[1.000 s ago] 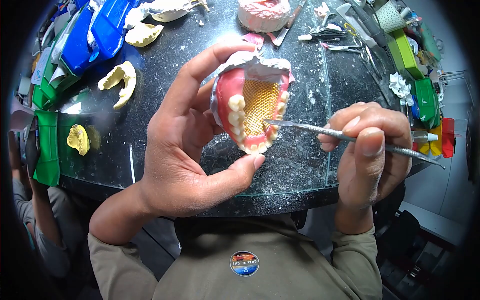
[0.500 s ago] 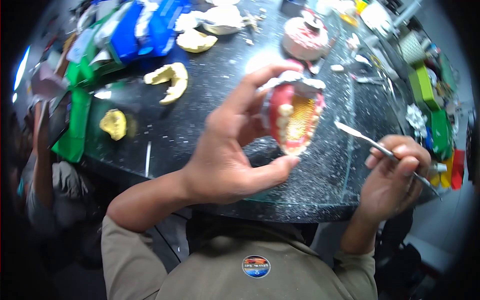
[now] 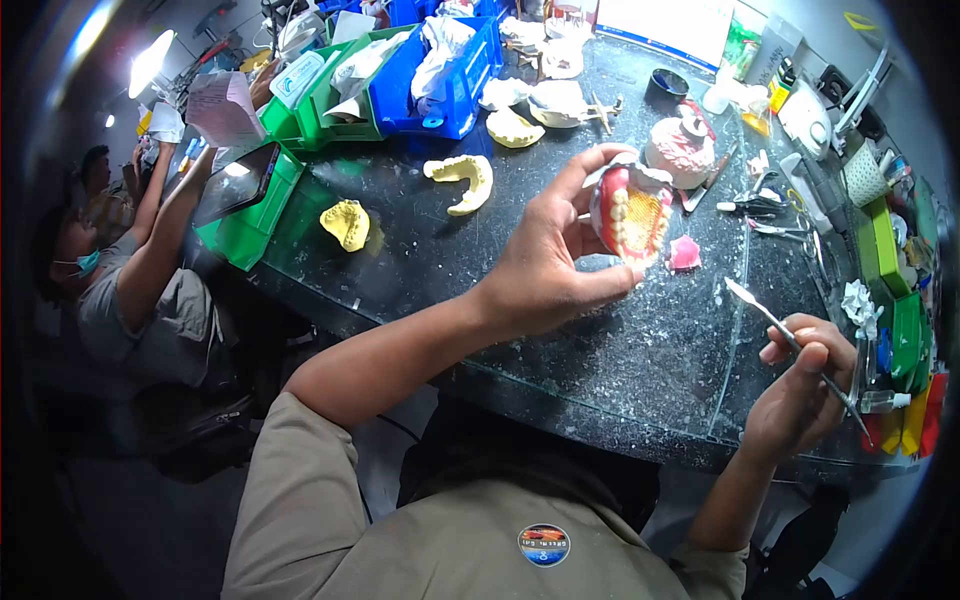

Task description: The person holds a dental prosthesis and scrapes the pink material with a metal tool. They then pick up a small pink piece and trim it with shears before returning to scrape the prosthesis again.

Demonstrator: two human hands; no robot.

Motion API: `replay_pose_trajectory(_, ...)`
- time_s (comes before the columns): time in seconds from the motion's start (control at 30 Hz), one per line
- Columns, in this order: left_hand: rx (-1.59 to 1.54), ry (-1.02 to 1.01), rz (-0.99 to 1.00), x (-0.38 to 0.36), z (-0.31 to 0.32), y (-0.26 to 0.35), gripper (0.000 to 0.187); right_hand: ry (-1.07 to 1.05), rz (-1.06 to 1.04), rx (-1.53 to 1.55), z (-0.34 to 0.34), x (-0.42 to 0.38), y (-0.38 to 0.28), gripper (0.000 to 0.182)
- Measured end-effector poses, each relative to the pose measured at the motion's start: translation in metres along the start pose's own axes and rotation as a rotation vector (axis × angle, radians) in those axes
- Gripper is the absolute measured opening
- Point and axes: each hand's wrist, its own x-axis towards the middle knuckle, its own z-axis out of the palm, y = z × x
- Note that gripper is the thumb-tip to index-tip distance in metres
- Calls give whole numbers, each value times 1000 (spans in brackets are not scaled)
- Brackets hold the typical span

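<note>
A dark desk (image 3: 600,375) carries the denture model (image 3: 633,215)'s surroundings. Beyond the model, a printed sheet (image 3: 668,22) is cut off, unreadable. The left hand (image 3: 545,260)'s grip holds the model above the desk, fingers partly hidden. To its right, the right hand (image 3: 805,390) pinches a metal tool (image 3: 768,315); nearer the wearer, a badge (image 3: 544,545)'s lettering is illegible.

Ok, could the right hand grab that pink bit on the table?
Probably yes, but the right hand holds a metal tool, so it might have to put that down first. Past the tool's tip, only dusty tabletop shows on the way to the pink bit.
</note>
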Motion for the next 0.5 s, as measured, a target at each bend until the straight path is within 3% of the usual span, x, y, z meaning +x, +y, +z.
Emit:
replay_pose_trajectory(0.3,-6,32,-12,-1,0,-3,83,-17,-39,2,-1,-2,2,21)
replay_pose_trajectory(0.37,80,45,-104,-3,3,4,84,13,-57,58,-1,0,7,20)
replay_pose_trajectory(0.5,66,11,-67,-5,6,-1,82,100,-116,66,-24,2,22,21)
